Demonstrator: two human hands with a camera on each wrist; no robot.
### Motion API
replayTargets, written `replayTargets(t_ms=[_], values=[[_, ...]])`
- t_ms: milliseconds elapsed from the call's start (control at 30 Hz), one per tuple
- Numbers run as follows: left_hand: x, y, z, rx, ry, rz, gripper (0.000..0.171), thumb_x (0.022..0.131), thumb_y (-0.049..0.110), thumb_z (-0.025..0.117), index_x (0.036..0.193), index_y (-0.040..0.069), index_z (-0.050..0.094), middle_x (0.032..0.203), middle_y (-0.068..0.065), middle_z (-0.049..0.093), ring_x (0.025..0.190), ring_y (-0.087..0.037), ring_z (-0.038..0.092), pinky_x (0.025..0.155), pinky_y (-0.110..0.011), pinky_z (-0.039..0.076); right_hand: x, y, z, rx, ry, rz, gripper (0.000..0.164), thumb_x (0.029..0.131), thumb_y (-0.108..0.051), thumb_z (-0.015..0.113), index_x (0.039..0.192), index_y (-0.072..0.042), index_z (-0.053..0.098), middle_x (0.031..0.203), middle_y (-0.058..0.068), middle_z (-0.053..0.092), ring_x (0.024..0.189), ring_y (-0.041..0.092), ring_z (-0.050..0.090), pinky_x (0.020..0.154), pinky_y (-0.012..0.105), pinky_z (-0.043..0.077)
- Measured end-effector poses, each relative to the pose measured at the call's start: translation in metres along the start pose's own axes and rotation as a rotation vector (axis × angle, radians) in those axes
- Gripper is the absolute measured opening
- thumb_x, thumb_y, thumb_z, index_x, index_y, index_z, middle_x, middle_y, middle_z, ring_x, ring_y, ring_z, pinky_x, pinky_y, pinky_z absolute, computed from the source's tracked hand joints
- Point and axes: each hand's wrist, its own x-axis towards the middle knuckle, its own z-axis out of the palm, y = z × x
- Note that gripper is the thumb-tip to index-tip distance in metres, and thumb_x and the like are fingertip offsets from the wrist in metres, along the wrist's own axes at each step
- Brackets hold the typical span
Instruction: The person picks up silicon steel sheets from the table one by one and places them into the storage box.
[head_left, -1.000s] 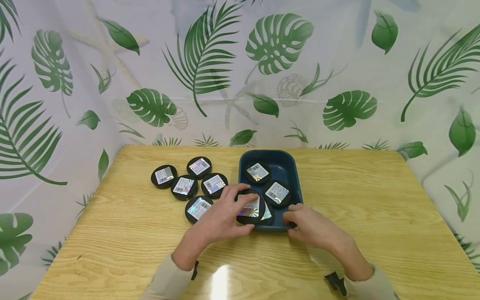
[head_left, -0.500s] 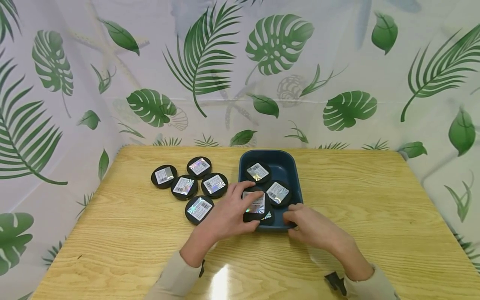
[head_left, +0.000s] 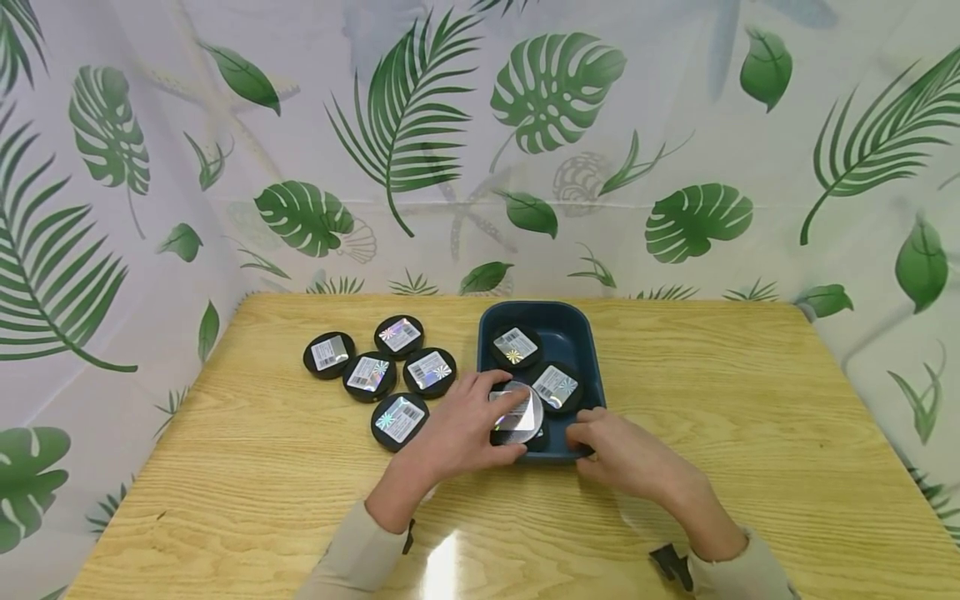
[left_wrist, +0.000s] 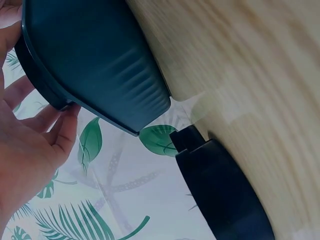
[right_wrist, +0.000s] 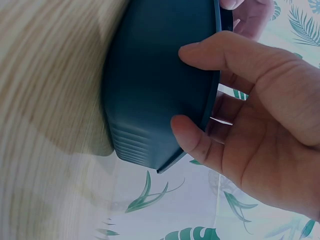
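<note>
My left hand holds a round, flat black case with a silvery label, over the near left corner of a dark blue plastic bin. Light glares off the case's top. In the left wrist view its black side shows between the fingers, just past the bin's rim. Another case lies partly hidden beneath it. Two more labelled cases, a farther one and a middle one, lie inside the bin. My right hand grips the bin's near right rim, thumb on the outer wall.
Several matching black cases lie face up on the wooden table left of the bin. A white cloth with green leaves hangs behind the table. Black straps show at both wrists.
My left hand has moved slightly right with the case, farther over the bin, and the case has tilted so its top catches the light. The right hand stays on the rim.
</note>
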Motion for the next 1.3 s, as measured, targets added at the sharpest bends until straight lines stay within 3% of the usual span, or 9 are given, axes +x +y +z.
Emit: replayTargets(t_ms=[233, 367, 1000, 1300], values=[[0.001, 0.001, 0.002, -0.019, -0.120, -0.075, 0.062, 0.090, 0.057, 0.064, 0.142, 0.025, 0.054, 0.144, -0.012, 0.047, 0.130, -0.032, 0.047, 0.106, -0.047, 0.040, 0.000, -0.001, 0.000, 0.008, -0.008, 0.004, 0.013, 0.081, -0.005, 0.074, 0.079, -0.014, 0.064, 0.077, -0.007, 0.048, 0.071, 0.009, 0.043, 0.061, 0.024, 0.038], [0.002, 0.004, 0.003, -0.014, -0.155, -0.095, 0.058, 0.094, 0.057, 0.059, 0.143, 0.026, 0.054, 0.145, -0.013, 0.047, 0.131, -0.033, 0.046, 0.107, -0.048, 0.038, 0.000, -0.001, 0.000, 0.010, -0.003, 0.000, 0.016, 0.081, -0.005, 0.075, 0.079, -0.015, 0.064, 0.077, -0.007, 0.047, 0.071, 0.009, 0.043, 0.061, 0.024, 0.038], [0.009, 0.013, 0.012, 0.080, -0.169, -0.165, 0.068, 0.092, 0.060, 0.054, 0.149, 0.024, 0.045, 0.133, -0.011, 0.049, 0.120, -0.029, 0.047, 0.103, -0.045, 0.037, -0.002, 0.001, 0.001, 0.016, 0.026, -0.014, 0.024, 0.079, -0.002, 0.073, 0.073, -0.019, 0.057, 0.074, -0.007, 0.044, 0.070, 0.009, 0.040, 0.061, 0.023, 0.036], [0.012, 0.016, 0.012, 0.050, -0.197, -0.205, 0.065, 0.093, 0.056, 0.054, 0.148, 0.024, 0.046, 0.132, -0.011, 0.050, 0.118, -0.027, 0.046, 0.100, -0.046, 0.039, -0.002, 0.001, 0.000, 0.017, 0.017, -0.025, 0.021, 0.080, -0.002, 0.073, 0.075, -0.017, 0.059, 0.075, -0.007, 0.045, 0.070, 0.009, 0.040, 0.061, 0.023, 0.036]])
